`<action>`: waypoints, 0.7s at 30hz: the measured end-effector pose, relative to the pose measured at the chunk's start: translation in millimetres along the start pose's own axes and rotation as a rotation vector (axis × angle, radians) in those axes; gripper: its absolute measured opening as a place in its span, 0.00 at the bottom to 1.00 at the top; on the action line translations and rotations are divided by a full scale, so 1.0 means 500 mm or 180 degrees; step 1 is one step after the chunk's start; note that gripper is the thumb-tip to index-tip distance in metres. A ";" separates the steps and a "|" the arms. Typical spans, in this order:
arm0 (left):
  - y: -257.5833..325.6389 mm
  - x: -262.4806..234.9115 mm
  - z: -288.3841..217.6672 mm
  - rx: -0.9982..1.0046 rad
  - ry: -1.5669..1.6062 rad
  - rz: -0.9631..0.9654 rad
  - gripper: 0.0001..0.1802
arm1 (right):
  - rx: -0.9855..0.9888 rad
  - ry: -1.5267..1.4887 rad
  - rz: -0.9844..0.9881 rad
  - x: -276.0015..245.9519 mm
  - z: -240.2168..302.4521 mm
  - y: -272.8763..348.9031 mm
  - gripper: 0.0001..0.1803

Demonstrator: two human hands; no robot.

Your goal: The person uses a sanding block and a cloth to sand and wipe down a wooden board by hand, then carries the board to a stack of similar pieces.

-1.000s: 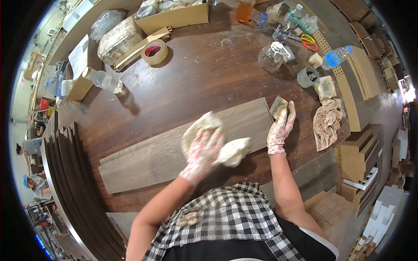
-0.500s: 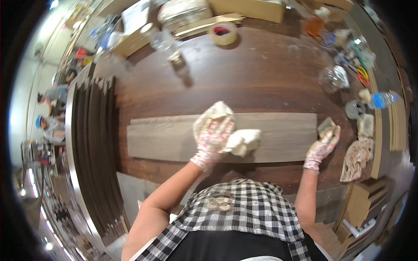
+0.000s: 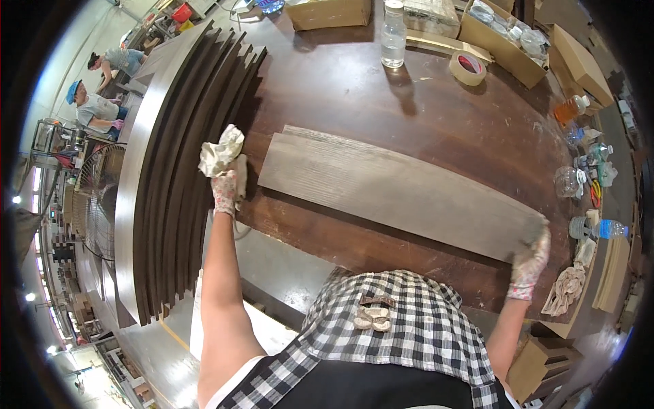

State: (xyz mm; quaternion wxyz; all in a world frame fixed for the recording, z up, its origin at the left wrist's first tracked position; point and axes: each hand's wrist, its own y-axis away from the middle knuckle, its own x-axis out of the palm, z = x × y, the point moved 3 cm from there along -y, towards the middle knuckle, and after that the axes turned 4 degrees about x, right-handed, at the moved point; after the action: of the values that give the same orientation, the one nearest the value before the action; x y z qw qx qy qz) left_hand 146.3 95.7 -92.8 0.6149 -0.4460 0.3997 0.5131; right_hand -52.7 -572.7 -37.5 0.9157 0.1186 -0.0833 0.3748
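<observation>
1. Head view: the grey wood-grain plank (image 3: 402, 194) lies flat and slanted across the dark brown workbench (image 3: 381, 102), its left end just beside the stack of dark boards (image 3: 184, 177) and its right end at the bench's near right corner.
2. The right hand (image 3: 530, 262), gloved, is clamped on the plank's right end. A grip across the full width there would, I judge, keep the plank from twisting.
3. The left hand (image 3: 226, 185), gloved, is closed around a crumpled pale rag (image 3: 219, 151) just off the plank's left end, over the edge of the board stack. It is not touching the plank.
4. Edges: the plank's right end sits close to the bench edge, so weight should stay on the bench side.
5. Room: bare bench lies beyond the plank up to the clear bottle (image 3: 393, 34) and tape roll (image 3: 467, 67). The right side is crowded with bottles and a cloth (image 3: 565, 290).
</observation>
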 end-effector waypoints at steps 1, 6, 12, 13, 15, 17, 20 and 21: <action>0.024 0.016 0.005 -0.0648 0.1222 -0.0080 0.15 | 0.0626 0.0216 0.0308 0.058 0.000 0.046 0.22; 0.030 -0.067 -0.100 -0.1452 0.4449 0.0317 0.21 | 0.2174 0.0036 0.2071 0.143 -0.083 0.163 0.21; 0.091 -0.062 -0.112 -0.1152 0.5687 0.0516 0.24 | 0.2313 -0.0124 0.1987 0.134 -0.135 0.178 0.27; 0.102 -0.064 -0.138 -0.1447 0.6245 0.0627 0.24 | 0.2271 0.0030 0.1799 0.124 -0.136 0.182 0.25; 0.111 -0.059 -0.152 -0.1369 0.6892 0.0587 0.24 | 0.2375 -0.0251 0.1595 0.103 -0.156 0.174 0.21; 0.111 -0.109 -0.183 -0.1202 0.7083 0.0444 0.25 | 0.2362 -0.0299 0.1400 0.090 -0.161 0.160 0.21; 0.116 -0.124 -0.180 -0.0529 0.6394 -0.0326 0.22 | 0.2368 -0.0295 0.1578 0.087 -0.159 0.157 0.21; 0.129 -0.111 -0.173 -0.0537 0.6395 -0.0360 0.22 | 0.2318 -0.0372 0.1523 0.090 -0.159 0.153 0.21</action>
State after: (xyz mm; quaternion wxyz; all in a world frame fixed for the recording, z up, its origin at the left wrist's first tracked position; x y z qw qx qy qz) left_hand 71.3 2.7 -73.5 -0.0166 -0.7320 0.6733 -0.1034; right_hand -70.2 -467.5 -91.0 0.6953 0.4320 -0.0226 0.5739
